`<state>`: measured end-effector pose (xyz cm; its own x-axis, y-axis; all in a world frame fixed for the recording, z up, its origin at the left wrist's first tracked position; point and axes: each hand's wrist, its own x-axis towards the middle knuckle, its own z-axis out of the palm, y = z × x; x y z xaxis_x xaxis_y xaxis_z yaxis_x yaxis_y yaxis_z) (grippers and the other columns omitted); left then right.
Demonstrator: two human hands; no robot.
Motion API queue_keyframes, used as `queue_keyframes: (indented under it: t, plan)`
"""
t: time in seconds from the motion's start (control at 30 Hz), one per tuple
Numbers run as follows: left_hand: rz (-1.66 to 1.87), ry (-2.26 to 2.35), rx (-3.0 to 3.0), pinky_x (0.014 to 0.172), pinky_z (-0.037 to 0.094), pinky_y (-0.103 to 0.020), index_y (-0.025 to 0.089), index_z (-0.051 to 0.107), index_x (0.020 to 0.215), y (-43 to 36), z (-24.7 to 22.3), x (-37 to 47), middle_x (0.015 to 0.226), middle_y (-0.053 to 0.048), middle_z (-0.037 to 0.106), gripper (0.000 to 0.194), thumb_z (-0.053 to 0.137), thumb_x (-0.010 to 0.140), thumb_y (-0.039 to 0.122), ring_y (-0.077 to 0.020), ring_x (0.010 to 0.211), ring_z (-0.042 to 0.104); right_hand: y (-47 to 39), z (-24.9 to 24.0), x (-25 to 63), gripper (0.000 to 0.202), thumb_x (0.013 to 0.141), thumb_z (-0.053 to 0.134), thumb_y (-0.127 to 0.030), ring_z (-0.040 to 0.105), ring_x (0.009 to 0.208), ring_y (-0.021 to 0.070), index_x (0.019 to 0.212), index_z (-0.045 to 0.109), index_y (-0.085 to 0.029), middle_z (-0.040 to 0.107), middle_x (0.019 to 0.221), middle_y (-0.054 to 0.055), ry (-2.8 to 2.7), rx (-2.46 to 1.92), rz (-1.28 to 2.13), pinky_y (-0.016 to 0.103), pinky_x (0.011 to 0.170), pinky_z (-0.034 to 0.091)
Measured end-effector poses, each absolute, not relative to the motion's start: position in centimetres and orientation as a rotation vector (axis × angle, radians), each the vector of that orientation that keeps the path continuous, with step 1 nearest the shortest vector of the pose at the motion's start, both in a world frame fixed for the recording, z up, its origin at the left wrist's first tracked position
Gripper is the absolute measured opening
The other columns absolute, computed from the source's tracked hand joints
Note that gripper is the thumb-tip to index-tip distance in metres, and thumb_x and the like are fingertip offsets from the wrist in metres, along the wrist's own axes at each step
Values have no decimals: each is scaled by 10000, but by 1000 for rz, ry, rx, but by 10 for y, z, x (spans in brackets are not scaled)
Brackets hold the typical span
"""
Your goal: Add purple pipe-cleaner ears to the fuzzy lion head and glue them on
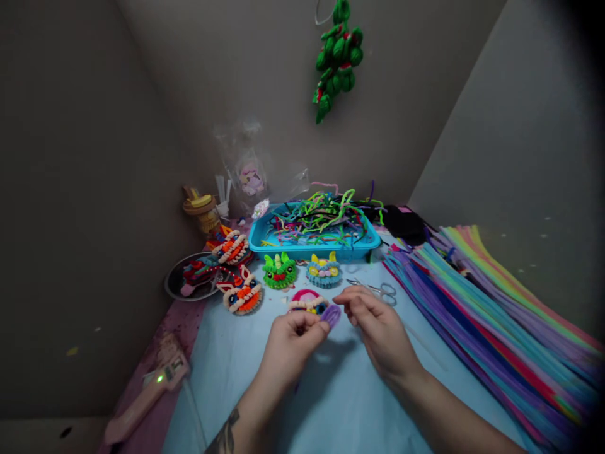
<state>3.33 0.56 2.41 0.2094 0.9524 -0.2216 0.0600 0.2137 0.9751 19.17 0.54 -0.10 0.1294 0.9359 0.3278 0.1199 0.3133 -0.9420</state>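
My left hand (295, 340) pinches a small looped piece of purple pipe cleaner (331, 316) between thumb and fingers. To its right, my right hand (373, 321) is raised with its fingers bent and close together; whether anything is between them cannot be made out. Just behind the purple loop lies a pink, white and yellow fuzzy piece (307, 299), partly covered by my left hand. Farther back sit a green fuzzy head (280, 272) and a blue and yellow one (324, 271). An orange and cream head (242, 293) is at the left.
Scissors (387, 293) lie behind my right hand. A blue tray (312, 251) holds tangled pipe cleaner scraps. Long coloured pipe cleaners (491, 315) cover the right side. At left are a metal bowl (172, 287), a cup (208, 221) and a pink device (146, 397) with a cord.
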Motion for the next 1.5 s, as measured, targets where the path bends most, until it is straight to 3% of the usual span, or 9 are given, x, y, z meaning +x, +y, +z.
queue_keyframes:
  t: [0.2,0.3,0.43,0.8,0.97,1.03,1.13,1.27,1.5]
  plan:
    - [835,1192,1207,477,231,-211,128,600,576,5,23,33,477,55,410,305,695,654,407,-68,468,307,5,9,193,172,831,618,-327,584,803,197,765,711,-197,610,814,52,-1429,-1149,830,284,655,460]
    - [879,1259,1405,494,280,-210,130,636,603,4,24,34,527,26,483,221,643,714,321,-92,507,379,5,11,193,146,800,635,-258,567,724,180,677,680,-194,592,752,36,-1487,-1209,769,277,618,443]
    - [970,1318,1692,558,348,-226,145,662,619,3,22,32,622,-11,557,176,594,753,236,-130,605,476,6,12,195,87,787,634,-233,569,729,178,749,703,-195,614,806,44,-1561,-1230,720,286,644,452]
    - [992,1301,1804,595,363,-236,161,582,573,0,18,35,599,3,535,199,575,769,194,-136,628,491,0,12,189,170,809,590,-145,549,705,168,647,603,-196,561,710,16,-1617,-1183,478,278,646,429]
    - [947,1265,1527,519,301,-218,156,565,561,1,23,34,553,29,471,219,614,730,286,-99,532,398,4,11,191,143,809,627,-199,566,728,177,672,666,-200,584,734,27,-1576,-1169,637,287,665,458]
    - [869,1197,1341,485,252,-213,157,548,565,3,25,32,509,52,418,285,660,693,386,-80,486,334,7,10,195,91,808,657,-261,596,791,188,775,728,-212,622,823,48,-1545,-1106,786,293,687,479]
    - [800,1096,1168,479,210,-212,155,528,556,5,26,29,491,64,398,388,724,613,485,-64,471,294,11,5,200,205,781,705,-399,621,830,196,906,762,-247,649,899,64,-1477,-962,996,307,709,502]
    - [783,1003,1104,498,201,-216,145,542,554,5,26,28,507,58,417,393,758,581,472,-63,491,299,13,-5,202,277,710,740,-511,610,719,183,804,778,-254,642,765,44,-1385,-859,1143,314,674,499]
    - [770,976,1101,508,214,-221,140,562,576,3,25,28,517,53,450,330,757,601,405,-68,500,324,12,-8,195,238,678,776,-481,559,653,160,695,755,-245,580,660,8,-1208,-748,1240,280,612,449]
